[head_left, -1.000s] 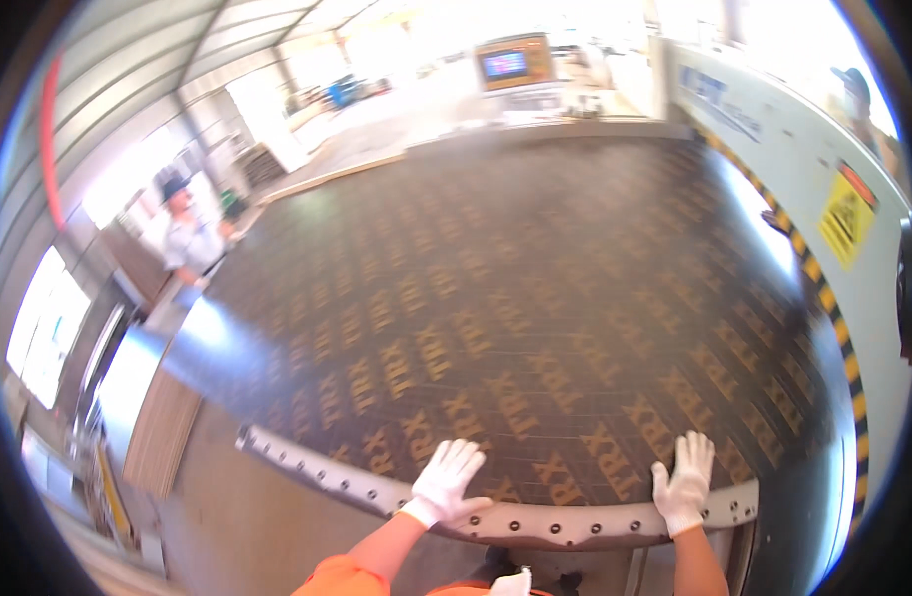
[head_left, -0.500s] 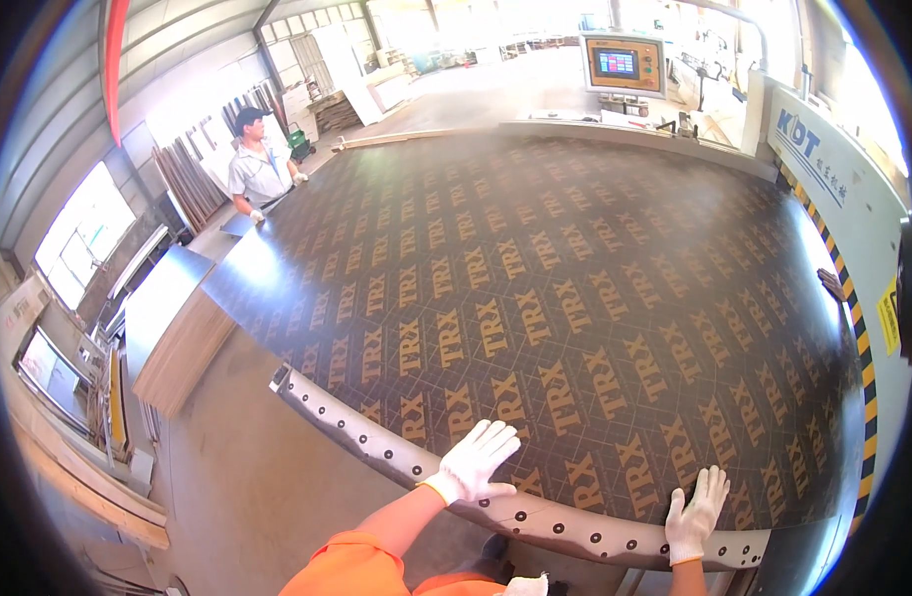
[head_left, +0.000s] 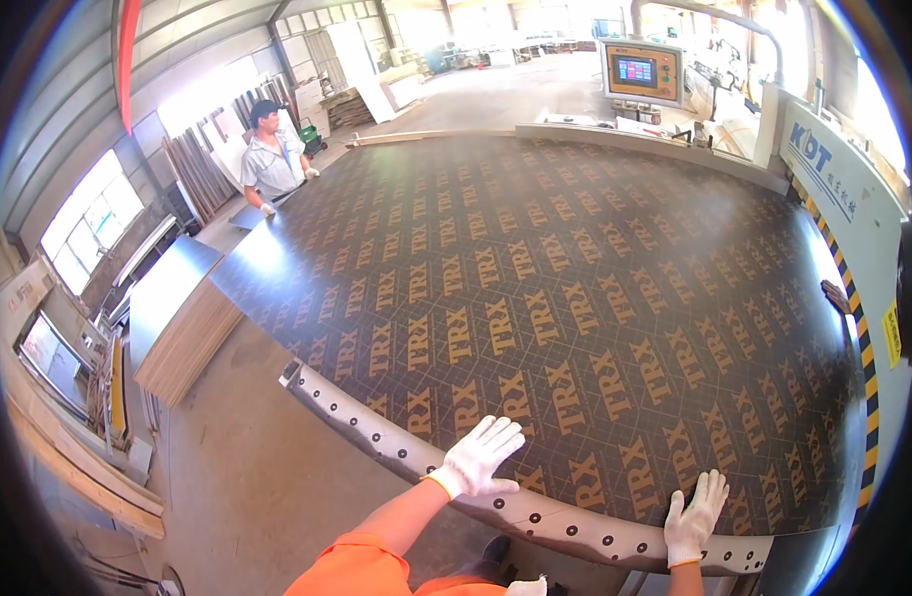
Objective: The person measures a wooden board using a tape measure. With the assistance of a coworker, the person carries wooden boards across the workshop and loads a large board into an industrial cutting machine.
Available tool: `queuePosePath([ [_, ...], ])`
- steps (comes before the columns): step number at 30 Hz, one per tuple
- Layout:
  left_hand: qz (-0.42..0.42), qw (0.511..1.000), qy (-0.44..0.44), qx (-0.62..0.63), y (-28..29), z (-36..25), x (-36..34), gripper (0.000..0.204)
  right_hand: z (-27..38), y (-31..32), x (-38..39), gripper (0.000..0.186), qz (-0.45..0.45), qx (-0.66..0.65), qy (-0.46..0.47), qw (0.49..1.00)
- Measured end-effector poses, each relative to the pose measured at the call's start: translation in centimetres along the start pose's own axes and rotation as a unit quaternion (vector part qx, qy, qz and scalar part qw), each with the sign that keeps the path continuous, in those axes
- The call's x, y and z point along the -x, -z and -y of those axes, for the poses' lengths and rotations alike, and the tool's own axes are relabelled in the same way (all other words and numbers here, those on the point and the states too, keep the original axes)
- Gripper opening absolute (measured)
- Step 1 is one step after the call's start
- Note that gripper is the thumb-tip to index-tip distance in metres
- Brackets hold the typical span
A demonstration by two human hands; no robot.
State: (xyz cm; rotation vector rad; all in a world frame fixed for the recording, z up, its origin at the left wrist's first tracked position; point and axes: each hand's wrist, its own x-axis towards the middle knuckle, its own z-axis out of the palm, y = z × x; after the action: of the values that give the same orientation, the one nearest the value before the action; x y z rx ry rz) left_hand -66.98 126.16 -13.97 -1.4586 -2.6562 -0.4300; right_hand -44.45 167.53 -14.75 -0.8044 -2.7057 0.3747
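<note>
A large dark panel [head_left: 495, 298] with a gold printed pattern lies flat before me. Along its near edge runs a pale metal rail [head_left: 550, 521] with a row of dark round holes. My left hand [head_left: 481, 459], in a white knit glove, is open with fingers stretched over the panel's near edge, across the rail. Farther right, my right hand [head_left: 696, 519], gloved alike, is open too, fingers pointing away over the panel's near right part. Neither hand grips anything that shows. Both palms' undersides are hidden.
A co-worker [head_left: 273, 164] in a cap stands at the panel's far left. Stacked boards [head_left: 188, 343] rise at the left. On the right is a pale machine body [head_left: 823, 159] with black-and-yellow edging. A control screen [head_left: 636, 72] hangs at the back. A dark object [head_left: 835, 296] rests at the panel's right edge.
The view has shifted slightly, so the background, co-worker and board stack appear a little farther right. Both hands keep nearly the same places and stay open.
</note>
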Motion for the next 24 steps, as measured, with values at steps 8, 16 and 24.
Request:
queuePosePath([
  [8,0.0,1.0,-0.012,0.003,0.5,-0.5,-0.7,0.093,-1.1,-0.5,0.7,0.067,-0.045,-0.005,0.012,0.999],
  [16,0.008,0.997,-0.081,-0.004,-1.4,-6.5,-2.8,0.097,0.1,2.0,-0.4,0.066,-0.047,-0.04,0.098,0.993],
  [24,-0.048,0.994,-0.096,0.017,-4.7,-18.8,-11.3,0.095,-9.0,4.3,0.7,0.065,-0.084,-0.029,0.104,0.991],
])
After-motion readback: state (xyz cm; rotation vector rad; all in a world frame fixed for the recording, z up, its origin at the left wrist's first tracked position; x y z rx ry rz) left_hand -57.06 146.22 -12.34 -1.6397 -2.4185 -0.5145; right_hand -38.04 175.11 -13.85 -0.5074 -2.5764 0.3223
